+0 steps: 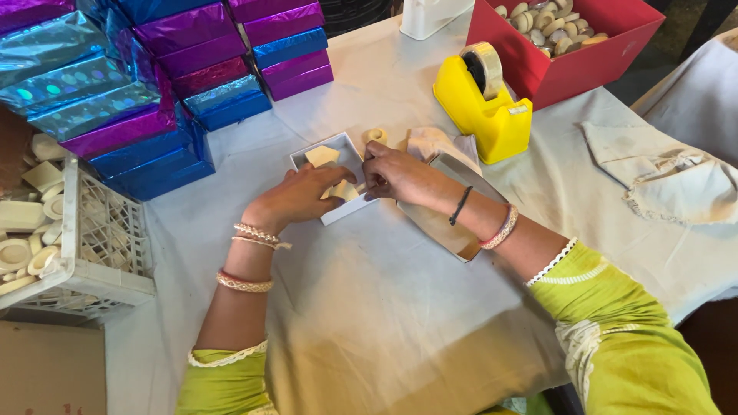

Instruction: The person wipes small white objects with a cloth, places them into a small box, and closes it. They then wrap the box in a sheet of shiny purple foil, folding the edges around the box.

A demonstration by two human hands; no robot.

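A small open white box (347, 146) lies on the cloth-covered table, with a cream-coloured soap-like piece (321, 156) inside it. My left hand (296, 198) and my right hand (398, 175) meet over the box's near end, fingers pinched on another cream piece (344, 190) there. A ring-shaped cream piece (376, 136) lies just beyond the box. Under my right forearm rests a flat brown lid-like card (440, 229).
Stacks of shiny blue and purple wrapped boxes (154, 84) stand at the back left. A white crate (92, 246) of cream pieces sits at the left. A yellow tape dispenser (483, 104), a red bin (573, 58) and folded cloths (661, 177) lie to the right.
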